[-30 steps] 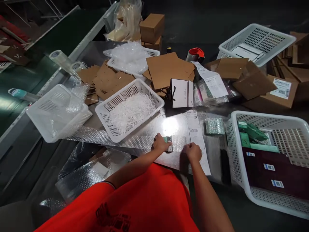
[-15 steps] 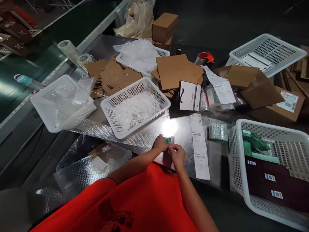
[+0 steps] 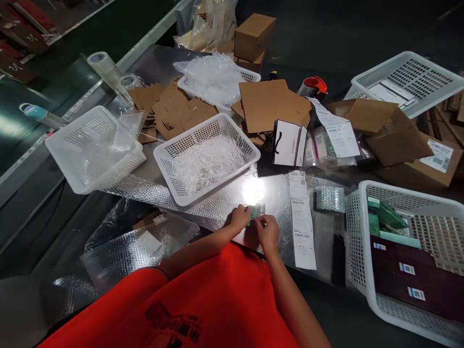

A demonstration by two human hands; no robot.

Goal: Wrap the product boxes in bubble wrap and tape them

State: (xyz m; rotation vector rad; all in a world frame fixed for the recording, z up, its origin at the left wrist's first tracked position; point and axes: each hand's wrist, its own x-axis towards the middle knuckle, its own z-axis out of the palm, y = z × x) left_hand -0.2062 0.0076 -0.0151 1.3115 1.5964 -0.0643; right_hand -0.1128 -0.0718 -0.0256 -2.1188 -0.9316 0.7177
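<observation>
A small green packet in clear bubble wrap [image 3: 256, 210] lies on the metal table in front of me. My left hand [image 3: 239, 217] is closed on its left side, fingers at its edge. My right hand [image 3: 268, 233] pinches its lower right edge between thumb and fingers. The fingertips partly cover the packet. To the right, a strip of white printed labels [image 3: 302, 220] lies flat. Beyond the strip sits another bubble-wrapped green packet [image 3: 330, 199].
Behind my hands stands a white basket of shredded paper [image 3: 156, 159]. A bubble-wrap basket [image 3: 54, 147] is at left. At right, a basket [image 3: 373, 290] holds green boxes and dark red items. Flattened cardboard [image 3: 270, 106], a white paper bag [image 3: 286, 143] and a tape dispenser [image 3: 314, 86] lie farther back.
More of the green packet shows between my hands, its wrap now lying flatter over it. My right hand has shifted slightly. The whole view has moved a little.
</observation>
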